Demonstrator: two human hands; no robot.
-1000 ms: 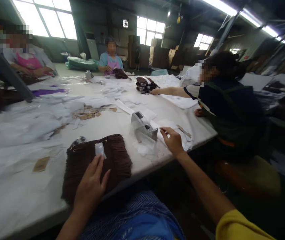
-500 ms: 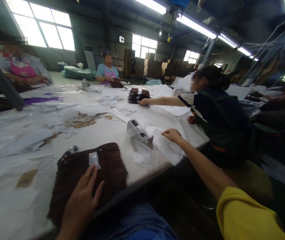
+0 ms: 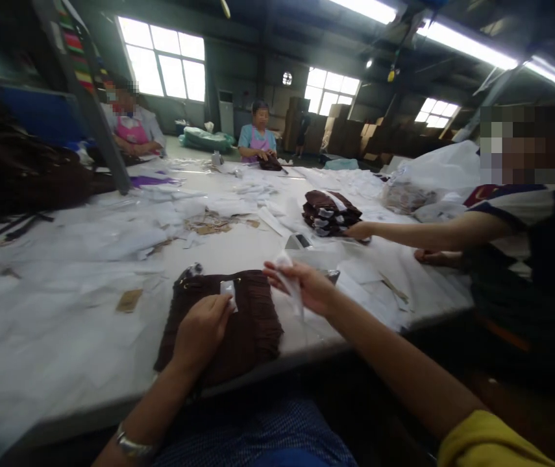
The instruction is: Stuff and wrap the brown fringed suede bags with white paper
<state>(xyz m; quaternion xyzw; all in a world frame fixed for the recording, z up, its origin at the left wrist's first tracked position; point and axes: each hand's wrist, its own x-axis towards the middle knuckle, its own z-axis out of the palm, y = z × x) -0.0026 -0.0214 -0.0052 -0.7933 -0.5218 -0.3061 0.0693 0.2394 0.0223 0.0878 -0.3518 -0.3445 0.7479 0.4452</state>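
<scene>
A dark brown fringed piece (image 3: 245, 331), like a flat bag with metal eyelets along its top, lies on the table in front of me. My left hand (image 3: 202, 327) rests over it, fingers closed at a shiny white label (image 3: 229, 293) near its top edge. Just right of the piece, my right hand (image 3: 306, 285) is raised above the table and grips a thin white sheet (image 3: 291, 282), blurred by motion. Behind that hand stands a grey tape dispenser (image 3: 297, 241), mostly hidden by it.
White sheets (image 3: 77, 311) cover the table's left side, with a brown card (image 3: 128, 300) on top. Scraps of brown paper (image 3: 209, 222) lie mid-table. At right, a co-worker's hand (image 3: 359, 230) touches a stack of brown fringed pieces (image 3: 333, 204). A metal post (image 3: 104, 139) rises at left.
My right hand has moved left from beside the dispenser and now carries a white sheet. My left fingers have closed at the label. The view has turned right-to-left.
</scene>
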